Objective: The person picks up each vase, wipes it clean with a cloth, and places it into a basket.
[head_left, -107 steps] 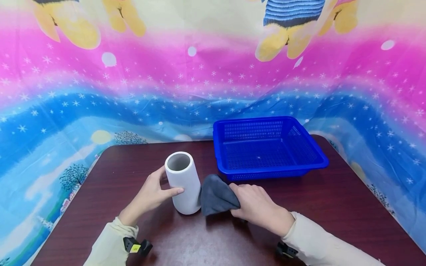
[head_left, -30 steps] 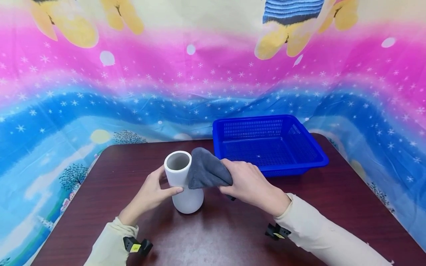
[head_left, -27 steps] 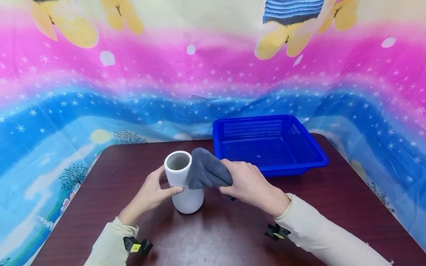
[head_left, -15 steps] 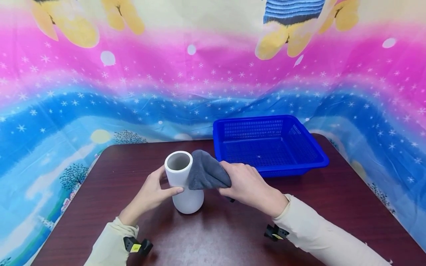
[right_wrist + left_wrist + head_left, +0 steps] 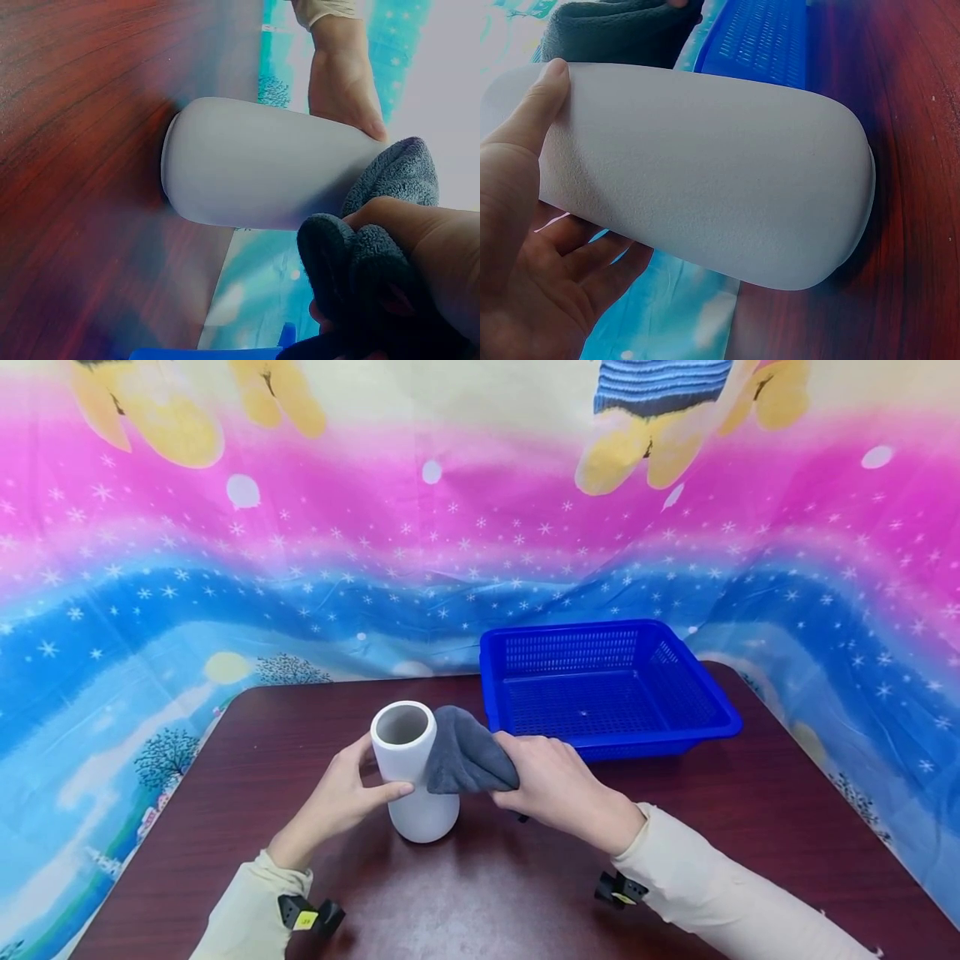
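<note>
**Grey cloth pressed to the white vase**

The white vase (image 5: 411, 768) stood upright on the dark wooden table (image 5: 225, 760), left of the blue basket (image 5: 607, 689). The left hand (image 5: 337, 797) grasped the vase's side, thumb across its near face. The right hand (image 5: 555, 781) clutched a bunched grey cloth (image 5: 465, 760), held against the vase's upper right side, just below the rim.

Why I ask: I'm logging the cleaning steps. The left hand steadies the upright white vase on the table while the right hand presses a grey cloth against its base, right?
Not quite. The right hand presses the grey cloth against the upper side of the white vase, just below its rim, not its base; the head view shows this. The left hand does steady the upright vase on the table.
</note>
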{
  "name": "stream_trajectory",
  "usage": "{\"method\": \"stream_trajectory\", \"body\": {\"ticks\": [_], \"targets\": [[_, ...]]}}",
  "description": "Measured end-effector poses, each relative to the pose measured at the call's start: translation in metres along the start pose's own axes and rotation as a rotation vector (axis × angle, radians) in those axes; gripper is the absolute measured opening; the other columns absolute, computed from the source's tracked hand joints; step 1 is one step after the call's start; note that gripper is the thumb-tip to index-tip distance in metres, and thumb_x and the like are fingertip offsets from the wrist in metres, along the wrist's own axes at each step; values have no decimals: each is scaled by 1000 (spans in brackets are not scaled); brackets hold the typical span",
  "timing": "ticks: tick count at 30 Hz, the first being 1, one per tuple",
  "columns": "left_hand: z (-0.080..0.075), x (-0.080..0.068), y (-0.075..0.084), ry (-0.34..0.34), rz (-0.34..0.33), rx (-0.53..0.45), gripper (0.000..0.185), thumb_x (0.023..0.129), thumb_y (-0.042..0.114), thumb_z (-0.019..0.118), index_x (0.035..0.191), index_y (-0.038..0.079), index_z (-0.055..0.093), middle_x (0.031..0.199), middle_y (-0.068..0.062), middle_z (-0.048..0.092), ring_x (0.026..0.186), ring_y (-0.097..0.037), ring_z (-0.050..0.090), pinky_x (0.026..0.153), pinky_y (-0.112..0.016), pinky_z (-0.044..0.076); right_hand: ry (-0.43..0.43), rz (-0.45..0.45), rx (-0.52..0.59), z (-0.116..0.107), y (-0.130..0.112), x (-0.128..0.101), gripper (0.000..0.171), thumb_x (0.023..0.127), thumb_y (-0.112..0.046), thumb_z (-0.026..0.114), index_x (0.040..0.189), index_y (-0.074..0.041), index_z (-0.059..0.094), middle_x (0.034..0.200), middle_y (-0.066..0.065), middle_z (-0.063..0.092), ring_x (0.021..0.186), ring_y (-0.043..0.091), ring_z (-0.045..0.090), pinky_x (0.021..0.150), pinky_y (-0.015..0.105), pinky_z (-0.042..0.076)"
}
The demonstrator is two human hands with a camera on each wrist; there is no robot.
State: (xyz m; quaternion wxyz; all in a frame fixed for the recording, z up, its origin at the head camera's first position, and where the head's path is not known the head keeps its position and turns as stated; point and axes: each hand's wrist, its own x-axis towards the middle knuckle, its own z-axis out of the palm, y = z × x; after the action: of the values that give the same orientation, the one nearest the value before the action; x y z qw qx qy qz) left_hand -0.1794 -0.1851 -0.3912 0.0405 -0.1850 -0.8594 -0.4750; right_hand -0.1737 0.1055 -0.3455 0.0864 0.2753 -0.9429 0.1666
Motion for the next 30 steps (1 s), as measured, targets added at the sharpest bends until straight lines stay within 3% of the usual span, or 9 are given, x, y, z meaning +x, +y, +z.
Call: {"method": "stream_trajectory", "body": {"ticks": [30], "targets": [[0,1,0,4,3,-5,66,82,23,85,139,9,54,126,-11,68,115,-28,69,96,-44,56,-19,-3,4,18,3,-5,32,75,-30,83,91,-22,57,68,-11,52,58,7,48,48,25,36]]}}
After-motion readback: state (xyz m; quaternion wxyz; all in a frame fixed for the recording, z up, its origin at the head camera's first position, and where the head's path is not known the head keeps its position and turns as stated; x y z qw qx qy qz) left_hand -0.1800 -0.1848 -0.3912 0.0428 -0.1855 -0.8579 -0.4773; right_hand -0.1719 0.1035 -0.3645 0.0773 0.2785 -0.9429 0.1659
